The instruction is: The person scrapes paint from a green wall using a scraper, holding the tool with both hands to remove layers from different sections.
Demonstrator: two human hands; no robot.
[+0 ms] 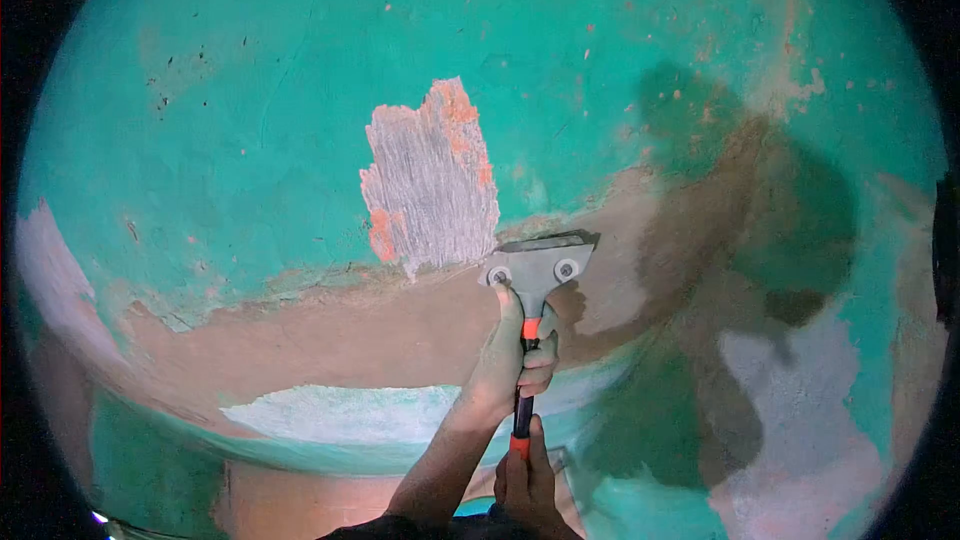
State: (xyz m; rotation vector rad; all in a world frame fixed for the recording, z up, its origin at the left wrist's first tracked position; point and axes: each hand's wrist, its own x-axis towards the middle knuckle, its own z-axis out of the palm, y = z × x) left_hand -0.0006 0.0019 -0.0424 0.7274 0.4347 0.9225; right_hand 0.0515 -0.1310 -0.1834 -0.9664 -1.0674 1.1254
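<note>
A: Head view, what's held?
B: Wide grey metal scraper with black-and-orange handle, near centre, blade toward 12 o'clock, handle toward 6.
A: Fingers?
B: Left hand wraps the upper handle, fingers curled together, thumb up against the head. Right hand below, at 6 o'clock, fingers closed on the orange lower end.
A: Around it?
B: Rough grey-and-orange bare patch at 10 o'clock, green painted wall above, brown bare band at 8.
</note>
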